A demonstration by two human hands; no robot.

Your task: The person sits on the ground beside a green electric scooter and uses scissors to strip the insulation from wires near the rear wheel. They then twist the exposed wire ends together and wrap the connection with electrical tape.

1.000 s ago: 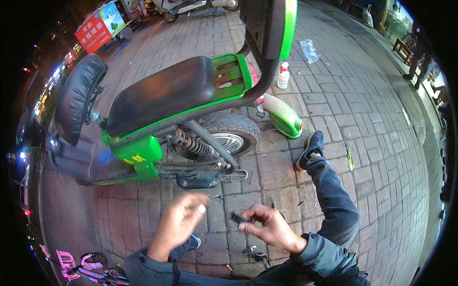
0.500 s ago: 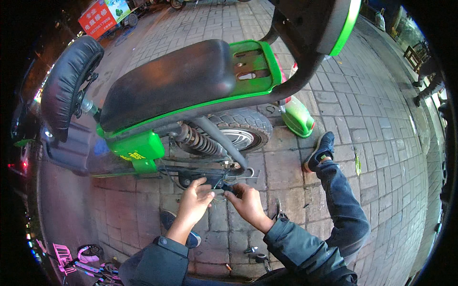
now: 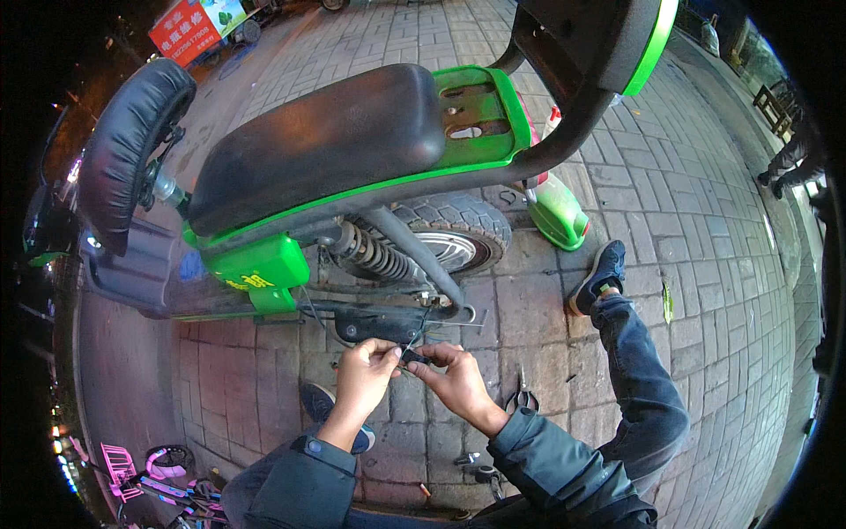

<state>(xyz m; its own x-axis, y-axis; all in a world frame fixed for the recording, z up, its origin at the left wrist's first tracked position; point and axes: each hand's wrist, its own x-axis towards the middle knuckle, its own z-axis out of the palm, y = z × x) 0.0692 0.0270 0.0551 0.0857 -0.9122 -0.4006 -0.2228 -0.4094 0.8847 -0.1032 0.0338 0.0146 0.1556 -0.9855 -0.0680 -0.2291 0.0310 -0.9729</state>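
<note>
Beside the lower frame of a green and black electric scooter (image 3: 317, 132), my two hands meet in front of a dark box (image 3: 379, 324) fixed low near the rear wheel (image 3: 480, 234). My left hand (image 3: 361, 381) is closed, thumb and fingers pinching thin wires (image 3: 411, 340) that run down from the frame. Between the thumb and fingers of my right hand (image 3: 456, 381) is a small black connector-like piece (image 3: 412, 356), close to the left fingertips. The exact joint between wires and piece is too small to make out.
Black-handled scissors (image 3: 522, 399) lie on the paving right of my right wrist. A green tail part (image 3: 559, 213) with a red reflector hangs behind the wheel. My shoe (image 3: 601, 275) stands at right; a pink bicycle (image 3: 123, 472) is lower left, a red sign (image 3: 187, 33) far left.
My left hand's fingers, partly spread before, have closed into a pinch by the right fingertips. The black piece now shows more clearly. The view has shifted slightly.
</note>
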